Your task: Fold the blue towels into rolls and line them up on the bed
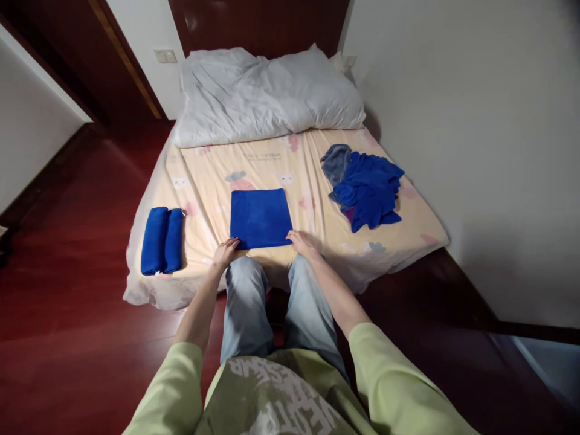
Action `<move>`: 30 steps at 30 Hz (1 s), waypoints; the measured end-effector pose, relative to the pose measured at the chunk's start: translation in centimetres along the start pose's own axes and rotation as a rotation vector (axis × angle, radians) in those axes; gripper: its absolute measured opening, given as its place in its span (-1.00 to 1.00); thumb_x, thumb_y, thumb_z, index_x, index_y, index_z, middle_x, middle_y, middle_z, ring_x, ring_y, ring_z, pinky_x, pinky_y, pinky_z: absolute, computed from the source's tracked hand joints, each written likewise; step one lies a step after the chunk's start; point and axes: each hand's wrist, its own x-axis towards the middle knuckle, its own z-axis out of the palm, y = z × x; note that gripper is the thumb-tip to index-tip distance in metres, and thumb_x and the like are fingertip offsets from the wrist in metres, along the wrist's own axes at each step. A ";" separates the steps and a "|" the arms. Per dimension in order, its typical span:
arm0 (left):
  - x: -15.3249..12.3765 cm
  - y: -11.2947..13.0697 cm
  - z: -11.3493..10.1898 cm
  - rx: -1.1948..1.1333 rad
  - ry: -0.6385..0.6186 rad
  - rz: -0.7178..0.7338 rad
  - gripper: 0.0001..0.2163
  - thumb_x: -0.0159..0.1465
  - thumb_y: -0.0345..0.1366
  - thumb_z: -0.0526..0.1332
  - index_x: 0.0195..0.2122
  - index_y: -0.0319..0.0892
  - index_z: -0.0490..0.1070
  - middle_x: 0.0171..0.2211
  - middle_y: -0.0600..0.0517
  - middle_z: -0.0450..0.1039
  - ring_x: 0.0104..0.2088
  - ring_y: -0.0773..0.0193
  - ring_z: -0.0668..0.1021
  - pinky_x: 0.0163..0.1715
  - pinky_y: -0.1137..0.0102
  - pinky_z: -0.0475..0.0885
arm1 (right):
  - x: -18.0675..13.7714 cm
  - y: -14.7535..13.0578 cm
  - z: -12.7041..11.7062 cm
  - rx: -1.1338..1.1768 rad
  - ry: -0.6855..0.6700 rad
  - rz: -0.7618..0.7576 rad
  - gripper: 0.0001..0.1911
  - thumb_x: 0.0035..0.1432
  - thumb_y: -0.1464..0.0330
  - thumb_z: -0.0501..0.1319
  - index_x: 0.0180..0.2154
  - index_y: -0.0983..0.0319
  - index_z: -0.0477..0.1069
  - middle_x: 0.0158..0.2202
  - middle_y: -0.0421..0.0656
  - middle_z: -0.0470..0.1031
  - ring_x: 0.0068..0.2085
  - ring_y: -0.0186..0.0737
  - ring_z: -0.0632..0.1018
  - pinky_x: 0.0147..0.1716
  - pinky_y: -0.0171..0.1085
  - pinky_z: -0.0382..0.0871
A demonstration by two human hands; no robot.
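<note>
A blue towel (pixel 261 219), folded into a flat, near-square shape, lies on the bed in front of my knees. My left hand (pixel 225 251) pinches its near left corner. At the near right corner, my right hand (pixel 301 243) has its fingers closed on the edge. Two rolled blue towels (pixel 162 241) lie side by side to the left of my left hand. Over to the right is a loose heap of blue cloths (pixel 369 188), with a grey-blue cloth (pixel 336 163) at its far left side.
The bed (pixel 203 199) has a pale patterned sheet. A bunched white quilt (pixel 272 96) lies across its far end, before a dark headboard (pixel 258 24). A white wall (pixel 475 151) runs along the right, and dark red floor (pixel 81 241) extends on the left.
</note>
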 end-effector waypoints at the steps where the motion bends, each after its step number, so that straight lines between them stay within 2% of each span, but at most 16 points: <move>1: 0.3 -0.1 0.3 0.002 0.000 -0.011 -0.55 0.31 -0.52 0.16 0.20 -0.20 0.56 0.31 -0.21 0.45 0.36 -0.01 0.47 0.41 0.07 0.35 | 0.2 0.1 0.0 0.002 0.000 0.004 -0.49 0.22 0.64 0.10 0.08 0.23 0.62 0.13 0.04 0.58 0.20 -0.05 0.53 0.24 -0.17 0.40; 4: 0.5 -0.6 1.0 -0.044 0.030 -0.026 -0.55 0.28 -0.53 0.17 0.16 -0.21 0.59 0.30 -0.21 0.46 0.36 -0.04 0.47 0.42 0.04 0.33 | 0.5 0.1 0.1 0.055 -0.003 0.060 -0.56 0.28 0.60 0.08 0.03 0.24 0.63 0.12 0.06 0.58 0.21 -0.05 0.51 0.24 -0.19 0.35; 6: 0.1 -1.1 1.3 -0.121 0.053 -0.021 -0.54 0.24 -0.51 0.19 0.17 -0.22 0.59 0.30 -0.19 0.47 0.36 -0.01 0.46 0.43 0.09 0.33 | 0.6 0.0 0.0 0.124 0.000 0.139 -0.60 0.34 0.53 0.06 0.00 0.24 0.62 0.12 0.04 0.58 0.17 -0.07 0.53 0.22 -0.22 0.35; 11: -1.3 -1.3 0.8 -0.312 0.071 -0.083 -0.60 0.23 -0.41 0.20 0.07 -0.18 0.64 0.23 -0.07 0.55 0.33 0.09 0.51 0.41 0.22 0.34 | -0.3 -0.4 -0.1 0.209 0.023 0.284 -0.59 0.44 0.39 -0.02 0.02 0.19 0.60 0.10 -0.07 0.63 0.03 -0.14 0.61 0.03 -0.29 0.45; 13: -2.0 -0.7 0.4 -0.369 0.057 -0.113 -0.65 0.23 -0.37 0.22 -0.01 -0.15 0.67 0.16 -0.03 0.61 0.29 0.08 0.55 0.40 0.21 0.35 | -1.0 -0.5 0.0 0.244 0.024 0.310 -0.59 0.42 0.40 0.00 0.00 0.18 0.62 0.11 -0.08 0.64 0.06 -0.12 0.62 0.05 -0.28 0.46; 16: -3.1 0.4 -0.1 -0.464 0.068 -0.190 -0.72 0.21 -0.34 0.25 -0.11 -0.11 0.70 0.05 0.02 0.67 0.25 0.05 0.59 0.38 0.17 0.38 | -2.3 -0.4 0.0 0.293 0.032 0.315 -0.66 0.33 0.44 0.14 -0.05 0.19 0.68 0.09 -0.05 0.67 0.11 -0.05 0.63 0.14 -0.22 0.46; 20: -4.4 1.3 -0.3 -0.528 0.118 -0.280 -0.74 0.19 -0.39 0.23 -0.22 -0.10 0.72 -0.06 0.05 0.71 0.19 0.05 0.63 0.35 0.19 0.42 | -3.7 -0.1 0.0 0.384 0.095 0.283 -0.67 0.22 0.51 0.24 -0.07 0.21 0.70 0.03 -0.01 0.69 0.12 -0.04 0.65 0.23 -0.15 0.45; 23: -4.6 1.3 -0.7 -0.540 0.167 -0.353 -0.75 0.15 -0.40 0.25 -0.24 -0.12 0.72 -0.17 0.03 0.73 0.08 -0.01 0.69 0.26 0.17 0.51 | -3.8 0.0 -0.1 0.498 0.163 0.272 -0.66 0.24 0.49 0.24 -0.01 0.22 0.69 -0.05 -0.01 0.72 0.06 -0.05 0.68 0.20 -0.10 0.51; 26: -4.3 1.2 -1.1 -0.580 0.216 -0.397 -0.74 0.15 -0.37 0.26 -0.19 -0.16 0.72 -0.24 -0.01 0.73 -0.07 -0.02 0.73 0.09 0.21 0.61 | -3.1 -0.1 -0.2 0.632 0.228 0.267 -0.63 0.26 0.49 0.21 0.03 0.23 0.66 -0.04 -0.03 0.72 0.09 -0.12 0.67 0.18 -0.14 0.53; 28: -4.0 1.3 -1.2 -0.618 0.255 -0.401 -0.73 0.19 -0.32 0.26 -0.15 -0.20 0.71 -0.19 -0.05 0.73 -0.07 0.00 0.73 0.04 0.25 0.63 | -2.6 -0.2 -0.1 0.716 0.254 0.286 -0.64 0.24 0.51 0.22 0.02 0.26 0.66 -0.03 -0.02 0.71 0.09 -0.15 0.67 0.14 -0.19 0.55; 30: -3.8 1.3 -1.0 -0.660 0.292 -0.401 -0.72 0.22 -0.26 0.26 -0.12 -0.23 0.69 -0.13 -0.09 0.72 -0.03 0.02 0.72 0.05 0.28 0.62 | -2.1 -0.2 0.2 0.790 0.261 0.335 -0.66 0.21 0.51 0.26 0.00 0.28 0.65 -0.10 -0.03 0.72 -0.02 -0.14 0.70 0.00 -0.22 0.63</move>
